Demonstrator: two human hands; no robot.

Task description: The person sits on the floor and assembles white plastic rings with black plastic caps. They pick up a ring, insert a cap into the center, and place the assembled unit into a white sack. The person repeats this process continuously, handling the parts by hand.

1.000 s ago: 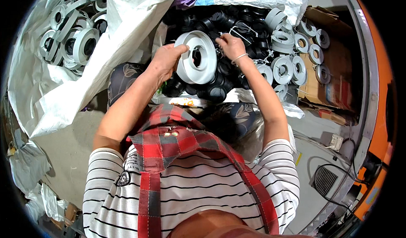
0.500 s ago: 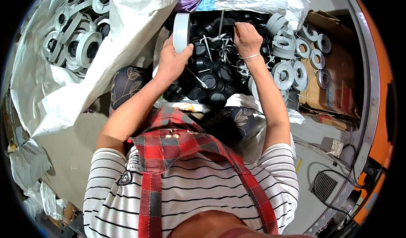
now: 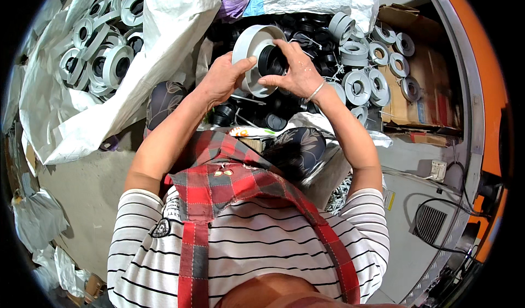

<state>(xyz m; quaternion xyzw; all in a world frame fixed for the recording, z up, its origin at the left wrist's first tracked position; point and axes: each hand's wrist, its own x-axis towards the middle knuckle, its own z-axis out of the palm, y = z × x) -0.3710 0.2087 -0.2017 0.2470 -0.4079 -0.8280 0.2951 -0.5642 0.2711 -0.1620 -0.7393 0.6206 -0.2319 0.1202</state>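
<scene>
Above black pile: both hands grip one grey reel; left hand pinches rim, right hand pinches black middle. Many reels already in white sack; more reels still wait right.

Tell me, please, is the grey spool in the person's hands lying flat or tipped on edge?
Tipped: the grey spool shows its rim and dark core sideways, between left hand and right hand.
</scene>
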